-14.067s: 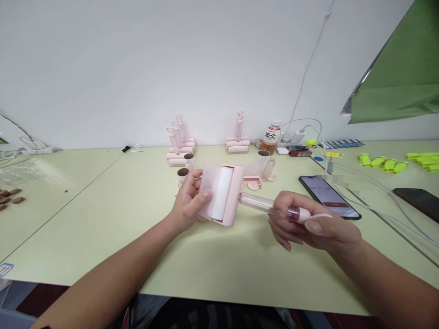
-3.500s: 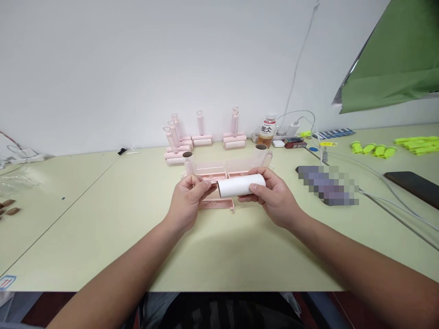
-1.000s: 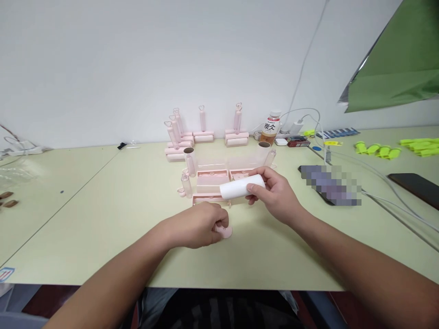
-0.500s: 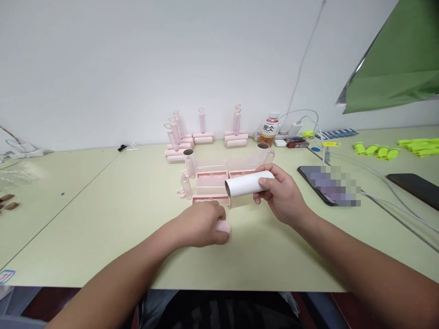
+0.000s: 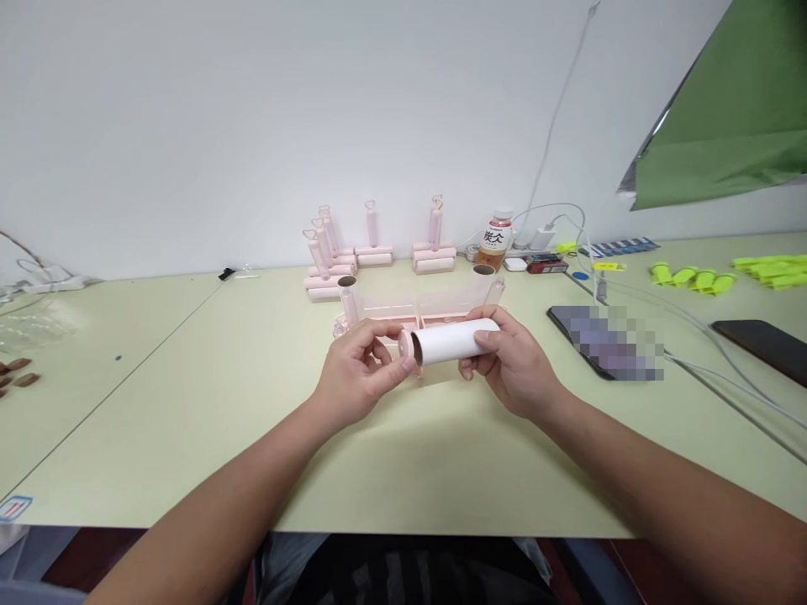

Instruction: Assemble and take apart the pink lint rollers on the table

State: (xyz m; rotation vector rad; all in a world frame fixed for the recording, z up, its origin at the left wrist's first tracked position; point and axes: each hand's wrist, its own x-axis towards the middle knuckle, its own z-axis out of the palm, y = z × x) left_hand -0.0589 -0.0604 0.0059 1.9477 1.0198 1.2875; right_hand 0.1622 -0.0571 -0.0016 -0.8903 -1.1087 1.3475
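So, far left there's a few brown pieces [image 5: 25, 380], then a wide stretch of pale tabletop [image 5: 157, 395] running down to the near edge, so I'd say the left elbow has loads of room. Toward the back, near the wall [image 5: 252, 126], the leftmost pink rollers [image 5: 324, 292] stand with handles up and look finished to me; just in front, a standing roll [image 5: 342, 291] shows its open core, so it's probably not fitted yet. The left hand [image 5: 353, 370] has thumb and fingers drawn into a pinch on a pink cap [image 5: 405, 344], right at the roll's mouth. Can't tell if they touch, but it isn't seated. The middle roller [image 5: 374, 259] behind looks done too. Past the cap, the pink cases [image 5: 435, 320] lie on the table partly hidden, lids up, no roll that I can see inside, so I reckon those are left to do. The right-hand rollers [image 5: 435, 265] look complete. The white roll [image 5: 457, 340] is held above the table, its right end wrapped by the right hand [image 5: 520, 361], fingers curled snugly round it; can't tell if that end is capped. Another upright roll [image 5: 482, 287] and a bottle [image 5: 496, 239] sit behind, and on the right a phone [image 5: 596, 344] and loose cables [image 5: 725, 395] make things tighter.
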